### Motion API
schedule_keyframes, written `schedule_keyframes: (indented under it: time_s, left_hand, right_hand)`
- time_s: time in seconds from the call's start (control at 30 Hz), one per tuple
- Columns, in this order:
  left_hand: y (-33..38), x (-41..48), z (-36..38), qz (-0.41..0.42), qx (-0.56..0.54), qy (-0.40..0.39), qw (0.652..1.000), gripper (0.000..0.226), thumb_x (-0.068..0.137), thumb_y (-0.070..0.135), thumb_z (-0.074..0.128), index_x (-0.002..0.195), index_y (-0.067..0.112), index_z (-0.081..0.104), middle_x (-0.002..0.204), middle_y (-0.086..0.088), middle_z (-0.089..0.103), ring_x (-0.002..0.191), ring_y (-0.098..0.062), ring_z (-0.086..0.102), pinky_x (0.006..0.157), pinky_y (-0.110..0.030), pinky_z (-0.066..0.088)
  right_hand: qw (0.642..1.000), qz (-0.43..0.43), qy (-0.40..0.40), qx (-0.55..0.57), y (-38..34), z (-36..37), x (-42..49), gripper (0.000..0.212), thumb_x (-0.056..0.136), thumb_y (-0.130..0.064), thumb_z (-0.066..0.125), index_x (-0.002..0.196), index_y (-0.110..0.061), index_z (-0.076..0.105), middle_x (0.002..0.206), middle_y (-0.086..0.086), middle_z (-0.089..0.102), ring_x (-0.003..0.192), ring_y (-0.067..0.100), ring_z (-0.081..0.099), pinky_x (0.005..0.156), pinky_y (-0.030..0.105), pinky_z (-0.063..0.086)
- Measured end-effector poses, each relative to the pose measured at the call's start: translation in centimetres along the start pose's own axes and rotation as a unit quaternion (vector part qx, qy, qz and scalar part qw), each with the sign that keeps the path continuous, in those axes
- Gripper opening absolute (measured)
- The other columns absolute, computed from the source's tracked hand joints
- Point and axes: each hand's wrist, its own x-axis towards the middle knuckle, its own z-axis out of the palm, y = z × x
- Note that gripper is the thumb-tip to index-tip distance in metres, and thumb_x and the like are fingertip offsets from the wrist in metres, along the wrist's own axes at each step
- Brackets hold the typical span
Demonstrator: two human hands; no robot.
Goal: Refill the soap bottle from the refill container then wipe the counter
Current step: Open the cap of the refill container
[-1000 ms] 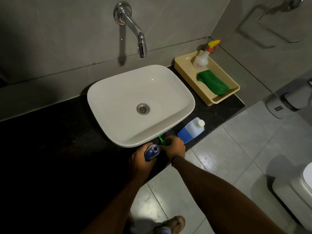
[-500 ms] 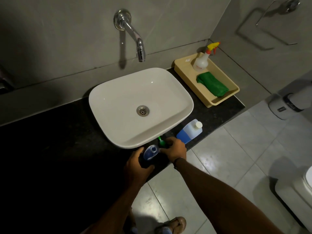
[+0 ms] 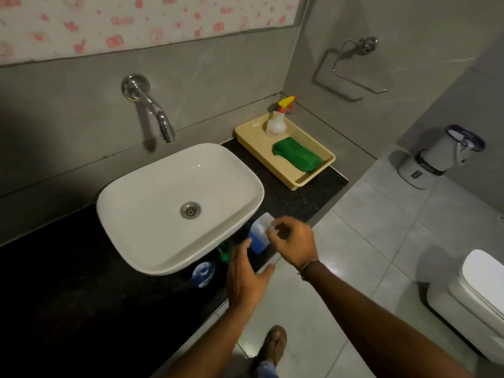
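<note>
The small blue soap bottle (image 3: pixel 203 272) stands uncapped on the black counter (image 3: pixel 81 282), just in front of the sink. Its green pump (image 3: pixel 223 252) lies beside it under the basin's rim. The refill container (image 3: pixel 259 237), translucent with blue liquid, stands to the right near the counter's edge. My right hand (image 3: pixel 293 244) is over it, fingers pinching its white cap. My left hand (image 3: pixel 245 276) hovers with fingers straight, its tips close to the container's left side, holding nothing.
A white basin (image 3: pixel 152 186) sits on the counter under a wall tap (image 3: pixel 161 118). A beige tray (image 3: pixel 300 181) at the back right holds a folded green cloth (image 3: pixel 297 158) and a spray bottle (image 3: pixel 276 124). A toilet (image 3: pixel 477 296) and a bin (image 3: pixel 441 156) stand on the right.
Both hands left the soap bottle and pump, which now rest on the counter. My right hand moved right onto the refill container's cap; my left followed. The view tilted up.
</note>
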Motion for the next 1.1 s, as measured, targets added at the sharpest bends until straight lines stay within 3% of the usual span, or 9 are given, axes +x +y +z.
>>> schedule_keyframes:
  time_s: [0.1, 0.2, 0.33, 0.5, 0.63, 0.77, 0.93, 1.03, 1.1]
  left_hand:
    - [1.9, 3.7, 1.8, 0.014, 0.01, 0.036, 0.999, 0.1, 0.061, 0.027, 0.098, 0.147, 0.012, 0.049, 0.151, -0.008, 0.055, 0.143, -0.024, 0.048, 0.117, -0.046, 0.044]
    - [2.7, 6.0, 3.6, -0.042, -0.004, 0.01, 0.999, 0.106, 0.058, 0.023, 0.099, 0.149, 0.017, 0.047, 0.152, -0.007, 0.054, 0.142, -0.026, 0.049, 0.117, -0.046, 0.042]
    - [2.6, 8.0, 5.4, -0.076, 0.035, -0.001, 0.996, 0.081, 0.064, 0.029, 0.094, 0.137, 0.024, 0.06, 0.136, -0.003, 0.067, 0.128, -0.025, 0.061, 0.109, -0.041, 0.047]
    - [3.5, 8.6, 6.5, -0.08, 0.043, 0.012, 0.996, 0.058, 0.078, 0.027, 0.086, 0.129, 0.012, 0.066, 0.132, -0.007, 0.068, 0.129, -0.027, 0.06, 0.113, -0.045, 0.045]
    - [5.5, 7.8, 5.4, -0.075, 0.075, 0.086, 0.991, 0.07, 0.059, 0.045, 0.092, 0.124, 0.028, 0.07, 0.119, 0.0, 0.075, 0.11, -0.025, 0.069, 0.093, -0.038, 0.055]
    - [7.2, 7.7, 4.1, -0.049, 0.086, 0.07, 0.993, 0.062, 0.06, 0.052, 0.085, 0.117, 0.031, 0.07, 0.11, 0.003, 0.076, 0.099, -0.024, 0.072, 0.081, -0.028, 0.049]
    - [8.0, 7.5, 1.9, -0.026, 0.117, 0.068, 0.99, 0.062, 0.057, 0.058, 0.087, 0.11, 0.031, 0.069, 0.101, 0.005, 0.074, 0.091, -0.021, 0.071, 0.072, -0.027, 0.046]
    - [7.4, 7.1, 0.9, -0.009, 0.121, 0.07, 0.99, 0.065, 0.055, 0.056, 0.088, 0.111, 0.032, 0.069, 0.101, 0.004, 0.076, 0.088, -0.021, 0.071, 0.069, -0.027, 0.044]
    - [7.4, 6.7, 0.6, -0.004, 0.121, 0.063, 0.991, 0.067, 0.055, 0.059, 0.088, 0.114, 0.033, 0.069, 0.103, 0.003, 0.077, 0.09, -0.02, 0.071, 0.07, -0.027, 0.045]
  right_hand:
    - [0.998, -0.024, -0.039, -0.048, 0.3, -1.4, 3.1, 0.033, 0.082, -0.056, 0.065, 0.109, -0.038, 0.063, 0.101, -0.014, 0.065, 0.086, 0.003, 0.063, 0.072, 0.027, 0.06]
    - [0.989, -0.057, -0.108, -0.085, 0.5, -2.0, 5.4, 0.04, 0.077, -0.06, 0.066, 0.109, -0.036, 0.063, 0.105, -0.01, 0.066, 0.092, 0.009, 0.064, 0.076, 0.033, 0.06]
    - [0.971, -0.072, -0.19, -0.128, 0.7, -1.8, 7.6, 0.053, 0.075, -0.072, 0.057, 0.104, -0.029, 0.068, 0.102, -0.003, 0.071, 0.091, 0.017, 0.068, 0.078, 0.042, 0.061]
    - [0.944, -0.147, -0.217, -0.202, 0.5, -2.7, 9.3, 0.043, 0.091, -0.054, 0.061, 0.115, -0.02, 0.067, 0.111, 0.009, 0.071, 0.099, 0.028, 0.068, 0.087, 0.044, 0.057]
    - [0.915, -0.243, -0.248, -0.204, -1.0, -5.7, 10.6, 0.035, 0.093, -0.049, 0.06, 0.111, -0.021, 0.07, 0.107, 0.005, 0.074, 0.095, 0.026, 0.068, 0.082, 0.042, 0.057]
    - [0.9, -0.289, -0.254, -0.206, -3.4, -8.9, 11.2, 0.041, 0.094, -0.053, 0.06, 0.114, -0.02, 0.072, 0.108, 0.002, 0.075, 0.093, 0.022, 0.068, 0.08, 0.041, 0.057]
    - [0.843, -0.379, -0.301, -0.235, -5.4, -11.3, 10.5, 0.026, 0.087, -0.012, 0.071, 0.112, -0.019, 0.074, 0.123, 0.003, 0.072, 0.112, 0.025, 0.067, 0.09, 0.044, 0.057]
    - [0.868, -0.342, -0.304, -0.192, -6.6, -12.6, 9.4, 0.04, 0.084, -0.019, 0.075, 0.123, -0.024, 0.068, 0.128, -0.002, 0.069, 0.114, 0.018, 0.064, 0.095, 0.035, 0.055]
    - [0.898, -0.298, -0.254, -0.2, -7.7, -12.8, 8.9, 0.042, 0.086, -0.044, 0.071, 0.124, -0.026, 0.065, 0.123, -0.001, 0.069, 0.106, 0.017, 0.066, 0.09, 0.035, 0.057]
